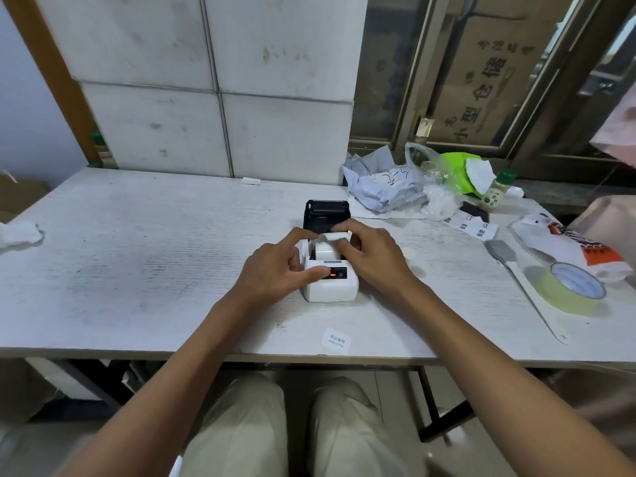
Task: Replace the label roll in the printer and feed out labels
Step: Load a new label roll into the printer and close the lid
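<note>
Head view: white printer (331, 282) mid-bench (137, 253), lid open.
Left hand (275, 266): steadies the printer, grasping nothing.
Right hand (370, 256): pinches label strip (333, 236).
Loose label (333, 338): reads "welcome".

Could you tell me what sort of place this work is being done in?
Probably a small packing or storeroom workspace: a small white label printer on a worn white table, grey plastic mailer bags, and a printed brown cardboard carton behind the window.

Storeroom-like workspace — cardboard box (481, 80) behind window, parcel bags (382, 184), tape roll (571, 287).
</note>
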